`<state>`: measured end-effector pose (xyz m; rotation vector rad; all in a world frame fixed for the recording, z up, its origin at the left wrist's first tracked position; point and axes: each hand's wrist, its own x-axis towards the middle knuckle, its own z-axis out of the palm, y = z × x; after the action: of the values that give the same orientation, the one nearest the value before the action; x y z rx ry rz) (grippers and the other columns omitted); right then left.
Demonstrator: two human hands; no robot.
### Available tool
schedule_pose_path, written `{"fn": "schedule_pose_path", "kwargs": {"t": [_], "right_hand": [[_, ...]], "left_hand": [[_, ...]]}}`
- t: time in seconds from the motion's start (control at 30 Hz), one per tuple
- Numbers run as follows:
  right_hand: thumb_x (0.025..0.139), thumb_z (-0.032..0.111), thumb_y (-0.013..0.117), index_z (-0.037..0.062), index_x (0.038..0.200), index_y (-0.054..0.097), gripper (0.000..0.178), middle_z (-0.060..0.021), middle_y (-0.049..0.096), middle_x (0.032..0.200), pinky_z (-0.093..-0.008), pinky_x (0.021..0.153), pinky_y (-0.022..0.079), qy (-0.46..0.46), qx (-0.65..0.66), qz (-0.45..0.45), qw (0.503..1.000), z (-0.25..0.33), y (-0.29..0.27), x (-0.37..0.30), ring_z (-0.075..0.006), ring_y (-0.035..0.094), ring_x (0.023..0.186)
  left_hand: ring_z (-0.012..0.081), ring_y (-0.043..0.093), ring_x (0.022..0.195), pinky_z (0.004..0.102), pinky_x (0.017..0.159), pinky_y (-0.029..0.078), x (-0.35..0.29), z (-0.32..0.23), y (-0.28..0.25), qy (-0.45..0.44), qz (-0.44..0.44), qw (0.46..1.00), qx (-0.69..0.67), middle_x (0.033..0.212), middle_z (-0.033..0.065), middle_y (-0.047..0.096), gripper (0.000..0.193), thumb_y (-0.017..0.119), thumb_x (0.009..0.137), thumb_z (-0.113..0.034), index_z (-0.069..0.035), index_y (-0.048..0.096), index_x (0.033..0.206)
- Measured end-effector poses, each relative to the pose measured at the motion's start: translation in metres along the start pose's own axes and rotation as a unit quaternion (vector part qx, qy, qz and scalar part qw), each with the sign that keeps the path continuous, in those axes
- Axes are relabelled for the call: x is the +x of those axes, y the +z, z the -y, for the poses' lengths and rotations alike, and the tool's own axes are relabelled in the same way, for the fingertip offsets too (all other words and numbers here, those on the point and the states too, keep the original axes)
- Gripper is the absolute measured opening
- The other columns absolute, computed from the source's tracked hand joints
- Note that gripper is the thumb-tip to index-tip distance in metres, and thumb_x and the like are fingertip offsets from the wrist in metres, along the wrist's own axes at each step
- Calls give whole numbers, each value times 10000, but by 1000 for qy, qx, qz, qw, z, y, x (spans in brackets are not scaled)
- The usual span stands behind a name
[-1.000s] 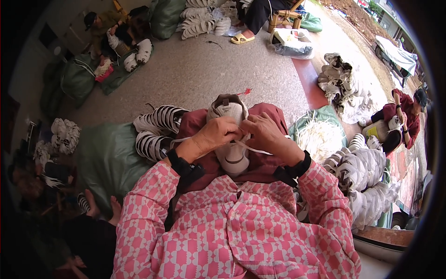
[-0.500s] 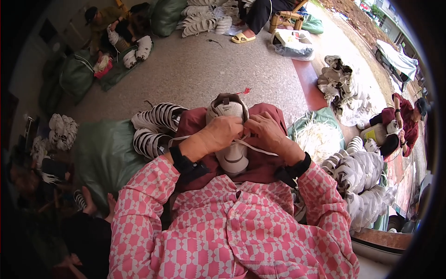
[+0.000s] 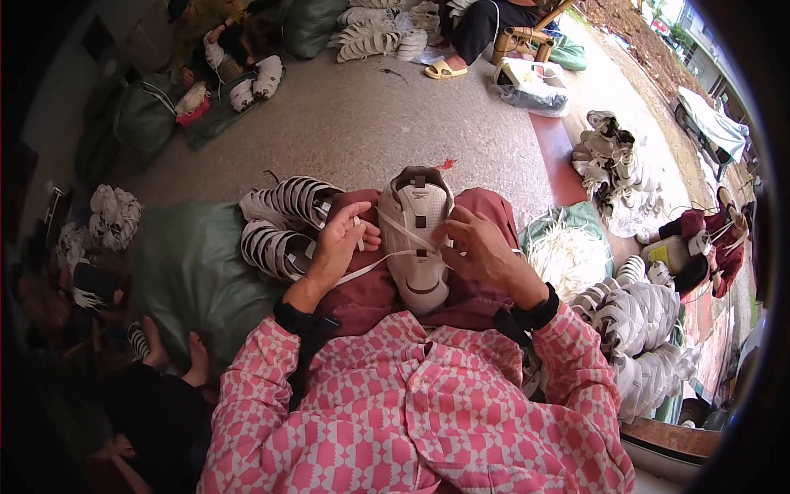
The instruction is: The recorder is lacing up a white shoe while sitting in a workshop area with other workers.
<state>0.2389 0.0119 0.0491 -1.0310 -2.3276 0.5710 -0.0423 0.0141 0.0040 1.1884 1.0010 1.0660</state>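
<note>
A beige and white sneaker (image 3: 422, 277) rests between my thighs with its toe toward me. A pale flat shoelace (image 3: 368, 268) crosses its tongue and stretches off to the left. My left hand (image 3: 336, 247) is raised left of the sneaker, with a stretch of the lace caught between its thumb and fingers. At the sneaker's right eyelet edge, the fingers of my right hand (image 3: 485, 251) are pinched together against the upper. What those fingertips hold is hidden.
Stacked shoe uppers (image 3: 284, 243) lie beside my left knee, by a green sack (image 3: 193, 272). On my right are a heap of pale laces (image 3: 568, 251) and bundled white uppers (image 3: 638, 305). Other people sit around, one in dark red (image 3: 728, 247) at the right.
My hands have parted from over the sneaker. The left moved out to the left, drawing lace with it; the right stayed by the eyelets. More of the tongue now shows.
</note>
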Motion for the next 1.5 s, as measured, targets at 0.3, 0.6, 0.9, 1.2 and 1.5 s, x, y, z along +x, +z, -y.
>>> {"fn": "schedule_pose_path", "kwargs": {"t": [0.3, 0.6, 0.9, 1.2, 1.5], "right_hand": [[845, 86, 646, 52, 957, 601, 125, -90, 582, 891, -335, 671, 483, 26, 3, -8, 1000, 16, 32, 9, -245, 618, 770], [938, 59, 611, -18, 1145, 595, 222, -7, 622, 851, -221, 664, 486, 222, 472, 25, 853, 8, -2, -9, -80, 580, 720], [958, 92, 598, 13, 1066, 625, 137, -41, 660, 885, -224, 639, 513, 209, 556, -52, 803, 6, -33, -21, -105, 625, 698], [994, 114, 530, -25, 1182, 603, 245, -76, 668, 922, -225, 614, 505, 205, 488, -169, 832, -8, -57, -32, -112, 630, 708], [889, 18, 611, 10, 998, 663, 121, -75, 671, 881, -306, 656, 499, 134, 89, -44, 986, 8, -32, -12, -169, 630, 739]], "left_hand": [[180, 656, 806, 212, 596, 474, -24, -10, 17, -113, 4, 994, -9, 1049, 197, 652, 490, 514, 958, -74, 43, 293, 1379], [68, 606, 674, 185, 575, 445, -21, 3, 21, -116, 74, 987, 86, 956, 98, 680, 209, 580, 961, -154, 32, 611, 1052], [308, 626, 764, 375, 695, 490, -17, 12, 40, 101, 54, 930, 350, 789, 160, 615, 171, 616, 888, -158, 4, 668, 872], [306, 624, 740, 383, 687, 481, -10, 6, 45, 93, 73, 919, 376, 768, 181, 609, 219, 575, 869, -174, 30, 625, 807], [392, 628, 739, 459, 693, 503, 4, 12, 59, 81, 13, 897, 434, 752, 213, 624, 238, 573, 841, -201, 12, 640, 757]]}}
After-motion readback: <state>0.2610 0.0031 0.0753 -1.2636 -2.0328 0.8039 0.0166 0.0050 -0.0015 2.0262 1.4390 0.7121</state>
